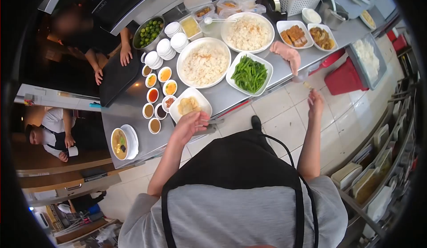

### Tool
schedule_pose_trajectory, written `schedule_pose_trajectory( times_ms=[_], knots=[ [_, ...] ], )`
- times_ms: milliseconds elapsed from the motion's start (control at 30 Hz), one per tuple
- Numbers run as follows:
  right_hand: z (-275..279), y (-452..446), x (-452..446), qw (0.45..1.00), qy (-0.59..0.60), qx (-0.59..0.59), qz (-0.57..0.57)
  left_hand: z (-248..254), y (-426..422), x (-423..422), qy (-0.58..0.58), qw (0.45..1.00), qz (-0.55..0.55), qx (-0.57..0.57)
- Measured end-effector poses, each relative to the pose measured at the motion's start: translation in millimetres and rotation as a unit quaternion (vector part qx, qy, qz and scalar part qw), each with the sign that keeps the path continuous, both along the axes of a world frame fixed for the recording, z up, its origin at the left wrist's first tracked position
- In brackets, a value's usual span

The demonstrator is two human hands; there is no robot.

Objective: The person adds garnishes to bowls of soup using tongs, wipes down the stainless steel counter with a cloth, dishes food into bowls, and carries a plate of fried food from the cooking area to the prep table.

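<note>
At the counter's front edge, my left hand [191,125] overlaps the near rim of a square white bowl [203,104] of pale yellow food. Its fingers are curled, and what they grip is hidden. A shiny item [216,121] lies beside the fingertips, too small to identify. Over the floor on the right, my right hand [316,103] is raised with its fingers pinched at a small pale yellow piece [307,85]. Green vegetables fill a white bowl [250,73], beside two large bowls of rice [204,62] [247,32].
Small sauce cups [152,95], stacked white cups [166,48] and a soup bowl [120,144] stand on the steel counter [141,141]. Meat dishes [294,35] and a pink cloth [287,56] are right. Two people [126,54] [53,132] stand across it. A red bin [342,80] is rightward.
</note>
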State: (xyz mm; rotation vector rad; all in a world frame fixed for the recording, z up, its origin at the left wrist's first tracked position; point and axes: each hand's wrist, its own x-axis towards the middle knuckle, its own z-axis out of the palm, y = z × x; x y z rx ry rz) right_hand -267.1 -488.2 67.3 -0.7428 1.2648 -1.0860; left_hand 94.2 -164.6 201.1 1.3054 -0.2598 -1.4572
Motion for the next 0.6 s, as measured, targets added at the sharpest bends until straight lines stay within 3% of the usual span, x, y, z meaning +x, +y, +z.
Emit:
schedule_pose_trajectory(
  times_ms=[67, 133, 233, 333, 400, 467, 567, 600],
  knots=[
    [54.7, -28.1, 18.5, 1.000, 0.007, -0.028, 0.008, -1.5, 0.2, -4.9, 0.003, 1.000, 0.027, 0.001],
    [98.4, -51.1, 55.7, 0.990, 0.006, -0.139, 0.026, -4.9, 0.9, -4.8, 0.007, 0.998, 0.063, 0.004],
    [135.5, -73.5, 123.1, 0.972, 0.003, -0.201, 0.125, -4.9, 8.0, 3.9, -0.005, 0.992, 0.125, 0.002],
    [147.7, -70.5, 188.6, 0.930, 0.033, -0.239, 0.276, 1.6, 24.0, 14.6, -0.038, 0.977, 0.210, -0.003],
    [141.1, -54.5, 226.4, 0.916, -0.008, -0.202, 0.347, 5.5, 41.7, 20.0, -0.083, 0.962, 0.261, 0.012],
    [133.0, -40.0, 250.7, 0.851, 0.076, -0.315, 0.414, 7.6, 57.3, 14.7, -0.117, 0.944, 0.303, 0.056],
    [139.8, -39.7, 259.2, 0.829, 0.118, -0.343, 0.426, -13.8, 78.8, 5.4, -0.181, 0.890, 0.361, 0.214],
    [140.2, -39.4, 259.4, 0.819, 0.125, -0.367, 0.422, -25.1, 81.0, 0.3, -0.180, 0.889, 0.362, 0.217]
  ],
)
